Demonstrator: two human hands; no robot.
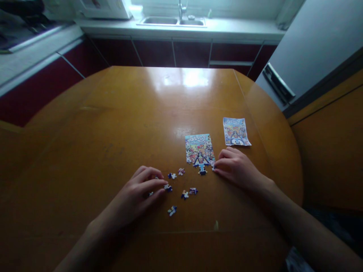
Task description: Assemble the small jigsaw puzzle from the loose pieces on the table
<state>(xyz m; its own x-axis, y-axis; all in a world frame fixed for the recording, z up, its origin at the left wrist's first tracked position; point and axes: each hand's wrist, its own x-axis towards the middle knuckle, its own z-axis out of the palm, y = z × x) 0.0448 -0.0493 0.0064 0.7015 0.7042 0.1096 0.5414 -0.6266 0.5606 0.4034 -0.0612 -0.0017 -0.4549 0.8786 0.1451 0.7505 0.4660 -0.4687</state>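
A small colourful jigsaw puzzle (199, 148), partly assembled, lies on the wooden table (127, 124). My right hand (235, 168) rests at its lower right corner, fingers curled, fingertips pressing a piece against the puzzle's edge. My left hand (138, 192) lies palm down, fingers bent, its fingertips touching a loose piece (168, 187). Several other loose pieces (184, 194) are scattered between my hands. A printed reference picture (236, 131) lies to the right of the puzzle.
Behind the table runs a kitchen counter with a sink (174, 20) and dark red cabinets (193, 53). A grey refrigerator (312, 49) stands at the right. A wooden panel (331, 143) borders the table's right side.
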